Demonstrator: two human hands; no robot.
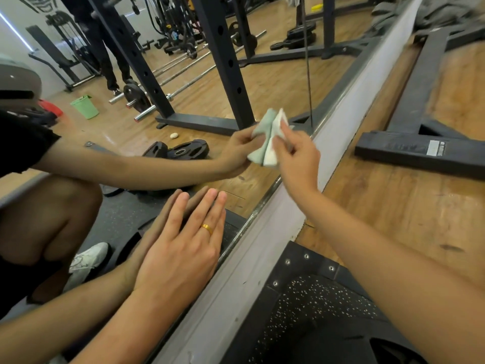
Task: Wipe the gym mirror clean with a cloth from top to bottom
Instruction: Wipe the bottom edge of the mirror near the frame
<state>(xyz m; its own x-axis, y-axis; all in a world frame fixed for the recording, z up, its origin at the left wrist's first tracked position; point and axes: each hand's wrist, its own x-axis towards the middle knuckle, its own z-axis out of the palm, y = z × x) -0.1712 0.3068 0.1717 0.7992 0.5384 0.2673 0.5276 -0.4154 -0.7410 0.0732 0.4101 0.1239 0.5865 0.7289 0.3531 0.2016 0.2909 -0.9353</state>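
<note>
Now right hand (298,156) (seemingly) pinches cloth (270,155).

The right hand (296,156) pinches the cloth (273,151) against the mirror (249,82), just above its bottom edge. Below and left of the grip, the left hand (181,248) lies flat on the glass. The skirting strip (262,245) runs under the grip. To the right of the grip, a rack base (409,153) sits on the wooden floor (393,211).

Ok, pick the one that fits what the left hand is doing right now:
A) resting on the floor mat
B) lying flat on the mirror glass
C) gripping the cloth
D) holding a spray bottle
B: the left hand lies straight-fingered against the mirror, meeting its own reflection, while the right hand pinches the cloth.
</note>
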